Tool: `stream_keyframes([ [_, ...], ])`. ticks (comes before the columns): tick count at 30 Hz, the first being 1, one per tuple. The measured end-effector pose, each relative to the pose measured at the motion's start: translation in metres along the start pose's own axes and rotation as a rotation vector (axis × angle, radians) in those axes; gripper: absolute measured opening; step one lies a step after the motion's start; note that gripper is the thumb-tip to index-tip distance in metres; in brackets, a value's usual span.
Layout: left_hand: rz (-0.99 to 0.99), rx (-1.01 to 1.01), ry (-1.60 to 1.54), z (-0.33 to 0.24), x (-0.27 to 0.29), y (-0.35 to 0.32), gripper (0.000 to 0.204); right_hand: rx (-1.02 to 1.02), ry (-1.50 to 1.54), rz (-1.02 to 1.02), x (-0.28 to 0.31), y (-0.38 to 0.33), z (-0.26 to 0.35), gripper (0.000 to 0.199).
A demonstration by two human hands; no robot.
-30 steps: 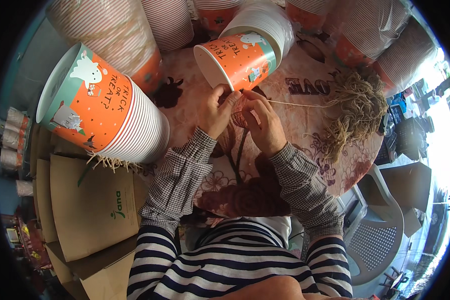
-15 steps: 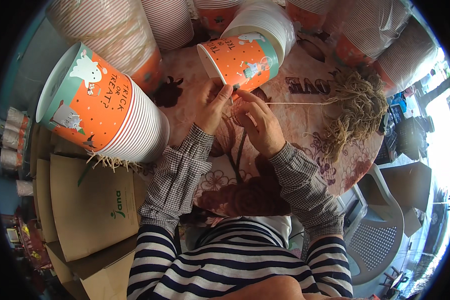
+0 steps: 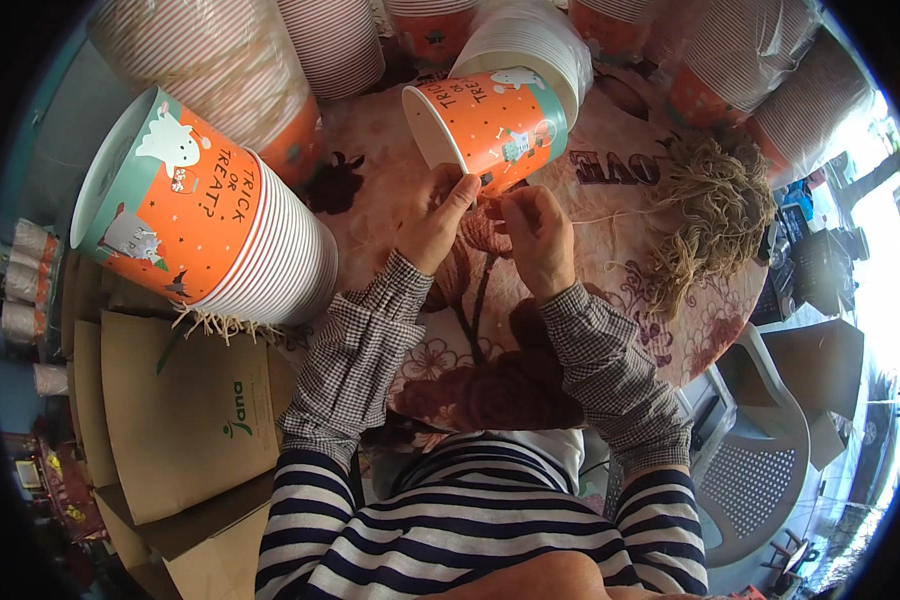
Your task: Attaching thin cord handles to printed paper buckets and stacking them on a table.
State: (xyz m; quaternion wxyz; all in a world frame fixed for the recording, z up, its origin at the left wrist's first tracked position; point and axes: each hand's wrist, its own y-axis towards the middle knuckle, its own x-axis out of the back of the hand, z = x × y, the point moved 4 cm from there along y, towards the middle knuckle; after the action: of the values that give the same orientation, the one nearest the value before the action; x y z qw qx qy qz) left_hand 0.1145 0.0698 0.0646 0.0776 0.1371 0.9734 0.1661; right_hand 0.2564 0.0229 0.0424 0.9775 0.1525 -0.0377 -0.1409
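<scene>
Held cup [image 3: 498, 125] shifted slightly R, L hand [image 3: 433, 222] pinching it, R hand [image 3: 544, 245] curled nearby, can't tell its grip

Watching from afar, I see the left forearm [image 3: 355, 340] and right forearm [image 3: 620, 360] angle inward toward each other. The left hand [image 3: 432, 225] pinches, its thumb pointing up and slightly right. The right hand [image 3: 542, 243] sits just beside it, fingers curled inward; I cannot make out its fingertips clearly.

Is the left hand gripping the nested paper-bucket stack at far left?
No, the left hand grips another orange-and-green paper bucket near its rim, apart from that stack.
</scene>
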Motion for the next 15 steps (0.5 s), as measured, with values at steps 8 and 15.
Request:
stream_keyframes([
  [8, 0.034, 0.059, -0.099, 0.016, 0.001, 0.001, 0.03, -0.043, -0.002, -0.014, -0.001, 0.001, 0.006, 0.013],
  [15, 0.056, 0.045, -0.034, 0.011, 0.001, -0.002, 0.029, -0.044, -0.057, 0.004, -0.002, -0.002, 0.014, 0.013],
])
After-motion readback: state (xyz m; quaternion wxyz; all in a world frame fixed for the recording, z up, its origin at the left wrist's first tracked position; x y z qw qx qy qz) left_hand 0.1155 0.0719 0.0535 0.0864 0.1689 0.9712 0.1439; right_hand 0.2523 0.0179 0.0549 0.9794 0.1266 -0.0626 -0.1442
